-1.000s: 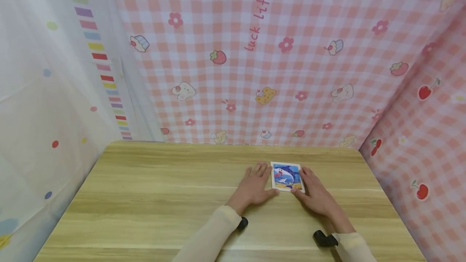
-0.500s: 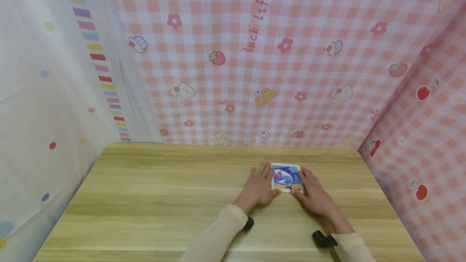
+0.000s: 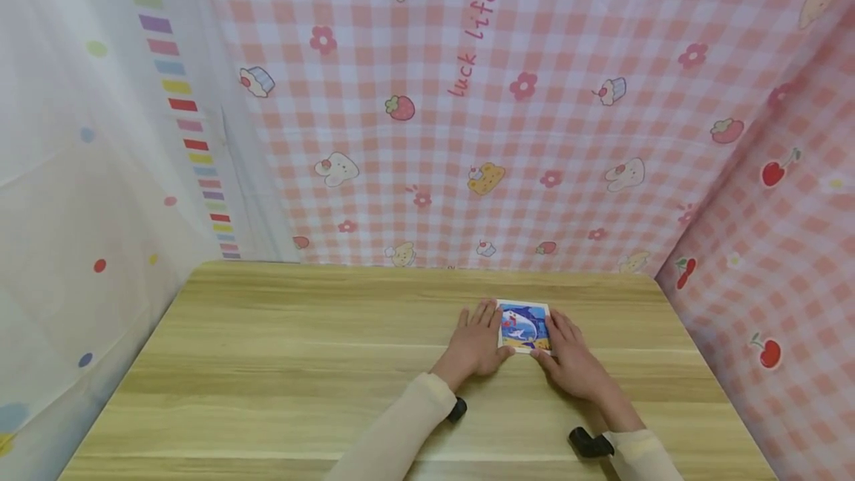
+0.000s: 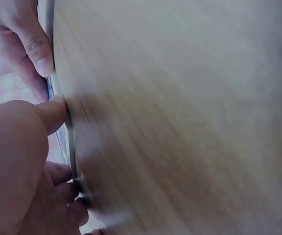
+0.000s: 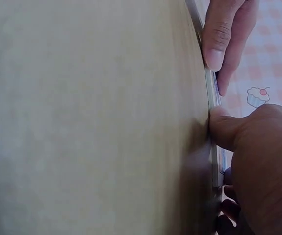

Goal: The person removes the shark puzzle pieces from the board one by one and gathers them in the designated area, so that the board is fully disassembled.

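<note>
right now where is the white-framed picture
In the head view, the picture lies on the table, right of centre and toward the far edge, between the left hand and the right hand.

There's your picture board, flat on the surface, right of centre: your left hand at its left side, your right hand at its right. Behind hangs the back cloth; a left cloth and right cloth flank you.

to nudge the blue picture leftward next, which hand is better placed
Probably the right hand: it touches the blue picture at its right edge, so could push; the left hand, at the opposite edge, stands in the way.
</note>
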Action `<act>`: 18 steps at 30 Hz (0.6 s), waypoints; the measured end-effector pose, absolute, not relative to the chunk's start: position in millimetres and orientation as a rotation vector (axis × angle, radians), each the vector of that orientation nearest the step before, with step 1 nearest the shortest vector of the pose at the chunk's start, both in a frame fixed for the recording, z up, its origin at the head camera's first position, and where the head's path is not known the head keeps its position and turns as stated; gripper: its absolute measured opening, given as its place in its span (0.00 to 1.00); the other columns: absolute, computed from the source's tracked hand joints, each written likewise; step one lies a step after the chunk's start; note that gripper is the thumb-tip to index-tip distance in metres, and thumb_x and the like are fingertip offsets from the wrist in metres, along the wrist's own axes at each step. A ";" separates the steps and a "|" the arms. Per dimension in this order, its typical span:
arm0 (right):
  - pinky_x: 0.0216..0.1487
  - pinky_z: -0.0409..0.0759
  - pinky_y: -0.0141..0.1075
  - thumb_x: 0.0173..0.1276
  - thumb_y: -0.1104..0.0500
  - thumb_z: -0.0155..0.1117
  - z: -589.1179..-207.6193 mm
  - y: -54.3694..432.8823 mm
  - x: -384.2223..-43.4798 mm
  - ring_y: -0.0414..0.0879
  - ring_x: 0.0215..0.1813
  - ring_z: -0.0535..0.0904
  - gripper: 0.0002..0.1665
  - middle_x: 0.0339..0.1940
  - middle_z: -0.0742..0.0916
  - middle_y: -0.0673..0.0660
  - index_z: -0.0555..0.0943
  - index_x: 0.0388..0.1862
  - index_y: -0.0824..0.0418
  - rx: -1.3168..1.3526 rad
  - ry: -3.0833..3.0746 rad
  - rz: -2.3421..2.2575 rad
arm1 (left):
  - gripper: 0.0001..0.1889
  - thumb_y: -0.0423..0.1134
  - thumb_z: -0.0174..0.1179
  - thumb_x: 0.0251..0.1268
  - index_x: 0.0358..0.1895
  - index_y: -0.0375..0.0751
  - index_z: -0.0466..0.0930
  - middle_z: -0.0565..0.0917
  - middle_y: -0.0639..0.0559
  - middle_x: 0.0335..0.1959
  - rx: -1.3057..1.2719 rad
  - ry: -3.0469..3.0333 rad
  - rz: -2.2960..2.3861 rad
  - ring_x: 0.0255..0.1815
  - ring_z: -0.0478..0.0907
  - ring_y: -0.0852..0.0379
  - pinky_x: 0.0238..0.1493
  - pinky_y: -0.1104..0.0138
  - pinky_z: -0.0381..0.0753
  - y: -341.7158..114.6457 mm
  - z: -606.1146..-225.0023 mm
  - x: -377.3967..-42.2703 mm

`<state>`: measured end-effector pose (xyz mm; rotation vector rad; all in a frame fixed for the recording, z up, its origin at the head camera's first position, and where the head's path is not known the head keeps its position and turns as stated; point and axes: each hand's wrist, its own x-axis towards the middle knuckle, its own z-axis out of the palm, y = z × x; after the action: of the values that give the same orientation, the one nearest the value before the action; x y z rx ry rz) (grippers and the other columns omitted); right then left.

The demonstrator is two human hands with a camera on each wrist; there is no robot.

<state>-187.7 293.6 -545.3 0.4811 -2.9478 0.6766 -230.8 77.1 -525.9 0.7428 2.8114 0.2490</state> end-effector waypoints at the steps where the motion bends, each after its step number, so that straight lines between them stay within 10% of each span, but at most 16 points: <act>1: 0.72 0.63 0.69 0.77 0.53 0.61 -546.1 293.0 -187.5 0.75 0.78 0.54 0.43 0.79 0.60 0.78 0.57 0.76 0.81 0.484 -2.939 0.676 | 0.42 0.63 0.45 0.78 0.84 0.43 0.47 0.47 0.47 0.86 0.741 2.816 0.247 0.87 0.43 0.51 0.85 0.51 0.47 77.1 -526.2 -230.7; 18: 0.74 0.63 0.66 0.76 0.52 0.62 -543.9 285.1 -183.0 0.72 0.79 0.56 0.43 0.80 0.61 0.76 0.60 0.75 0.80 0.481 -2.967 0.697 | 0.41 0.62 0.48 0.78 0.82 0.40 0.51 0.50 0.45 0.85 0.763 2.840 0.215 0.86 0.47 0.50 0.84 0.56 0.52 69.4 -527.4 -223.8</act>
<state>-183.0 285.1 -543.9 0.4808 -2.9671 0.6973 -223.8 69.4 -527.4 0.7631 2.8399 0.2153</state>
